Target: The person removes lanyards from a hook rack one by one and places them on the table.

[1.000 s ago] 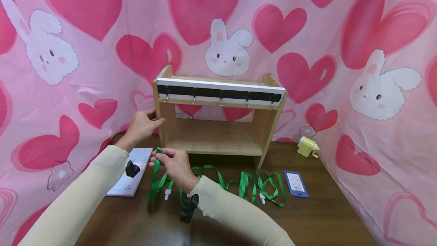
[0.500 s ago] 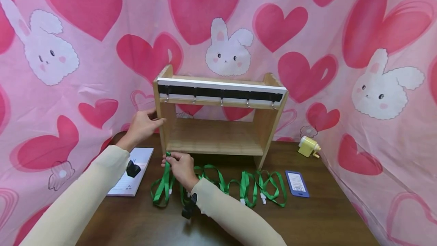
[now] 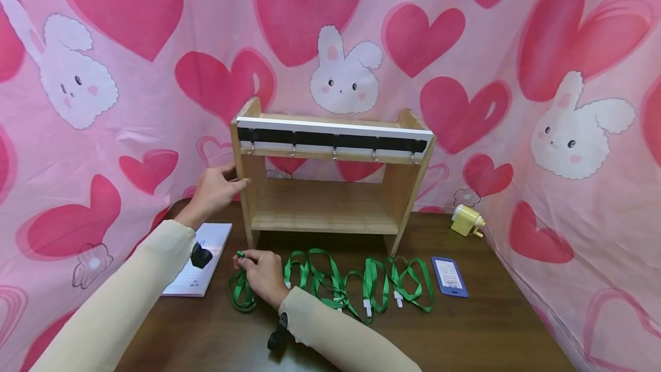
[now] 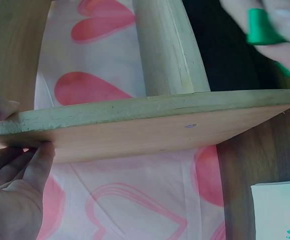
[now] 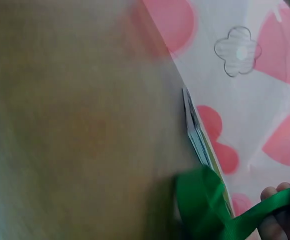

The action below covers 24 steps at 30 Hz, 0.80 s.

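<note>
My left hand [image 3: 214, 191] grips the left side panel of a small wooden shelf [image 3: 325, 205]. In the left wrist view its thumb and fingers lie on either side of that panel [image 4: 135, 130]. Low in front of the shelf's left leg, my right hand [image 3: 264, 274] pinches the strap of a green lanyard [image 3: 241, 291]; its lower loops hang at the tabletop. The right wrist view shows the held strap [image 5: 202, 205] running up to the fingers. Several metal hooks [image 3: 335, 155] line a black strip across the shelf's upper front.
More green lanyards [image 3: 372, 286] with white clips lie in front of the shelf. To their right is a blue card holder [image 3: 449, 277], with a yellow crank-handled pencil sharpener [image 3: 467, 221] farther back. A white booklet [image 3: 198, 268] lies at left, below the left forearm.
My right hand first lifted the lanyard rightward towards the shelf's left leg, then came down and left with it, so its loops now bunch at the table. The left hand stays put.
</note>
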{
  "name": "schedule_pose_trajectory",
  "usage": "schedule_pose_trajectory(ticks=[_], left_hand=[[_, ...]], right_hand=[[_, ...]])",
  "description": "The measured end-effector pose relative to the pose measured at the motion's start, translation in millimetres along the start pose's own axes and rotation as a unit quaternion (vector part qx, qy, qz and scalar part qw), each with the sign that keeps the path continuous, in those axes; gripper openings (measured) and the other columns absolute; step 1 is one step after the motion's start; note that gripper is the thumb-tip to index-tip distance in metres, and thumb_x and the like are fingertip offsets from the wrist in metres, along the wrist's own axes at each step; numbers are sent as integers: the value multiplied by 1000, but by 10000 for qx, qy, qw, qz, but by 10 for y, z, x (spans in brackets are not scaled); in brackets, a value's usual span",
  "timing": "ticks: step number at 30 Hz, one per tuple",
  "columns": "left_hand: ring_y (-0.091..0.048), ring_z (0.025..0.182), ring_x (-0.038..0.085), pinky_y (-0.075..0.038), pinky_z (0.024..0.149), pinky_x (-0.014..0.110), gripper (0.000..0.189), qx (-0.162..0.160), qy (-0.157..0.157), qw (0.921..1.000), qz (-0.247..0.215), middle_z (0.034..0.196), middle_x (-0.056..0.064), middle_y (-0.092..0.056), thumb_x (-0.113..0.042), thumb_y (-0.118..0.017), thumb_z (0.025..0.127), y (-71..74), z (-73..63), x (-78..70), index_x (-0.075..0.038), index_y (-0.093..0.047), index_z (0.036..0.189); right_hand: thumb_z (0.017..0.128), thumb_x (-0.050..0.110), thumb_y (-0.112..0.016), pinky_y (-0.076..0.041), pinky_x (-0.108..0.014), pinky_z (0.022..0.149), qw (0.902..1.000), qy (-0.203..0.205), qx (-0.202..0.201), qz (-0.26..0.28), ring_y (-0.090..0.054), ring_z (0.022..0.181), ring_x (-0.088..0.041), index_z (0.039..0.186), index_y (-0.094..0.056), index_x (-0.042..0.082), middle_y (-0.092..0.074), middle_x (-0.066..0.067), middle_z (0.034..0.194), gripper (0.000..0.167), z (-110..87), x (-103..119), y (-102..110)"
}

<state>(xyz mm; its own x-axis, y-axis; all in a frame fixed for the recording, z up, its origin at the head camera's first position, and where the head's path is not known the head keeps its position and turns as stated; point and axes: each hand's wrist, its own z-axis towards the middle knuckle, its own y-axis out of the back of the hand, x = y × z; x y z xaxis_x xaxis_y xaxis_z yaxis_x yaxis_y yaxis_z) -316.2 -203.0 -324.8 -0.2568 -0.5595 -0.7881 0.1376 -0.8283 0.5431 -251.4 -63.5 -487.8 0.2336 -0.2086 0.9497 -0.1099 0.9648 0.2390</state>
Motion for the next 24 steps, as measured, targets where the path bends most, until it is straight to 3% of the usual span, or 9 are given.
schedule_pose_trajectory(ticks=[12,24], left_hand=[[-66,119,45,-57,94,53,60,-42,1,9999,97,138,27,-62,-24,-69,95,-1,-15,10,-1,-51,147],[-65,121,45,-57,95,52,61,10,7,10000,17,141,26,-60,-25,-69,96,10,-11,1,-3,-49,149]], right_hand=[[90,5,-73,-60,-17,69,9947,-821,33,616,-77,73,-11,88,-82,9,-80,-1,83,10,-156,-126,-113],[90,3,-72,-62,-20,68,9928,-939,-70,743,-76,72,-11,89,-82,9,-80,-1,84,11,-108,-196,-135]])
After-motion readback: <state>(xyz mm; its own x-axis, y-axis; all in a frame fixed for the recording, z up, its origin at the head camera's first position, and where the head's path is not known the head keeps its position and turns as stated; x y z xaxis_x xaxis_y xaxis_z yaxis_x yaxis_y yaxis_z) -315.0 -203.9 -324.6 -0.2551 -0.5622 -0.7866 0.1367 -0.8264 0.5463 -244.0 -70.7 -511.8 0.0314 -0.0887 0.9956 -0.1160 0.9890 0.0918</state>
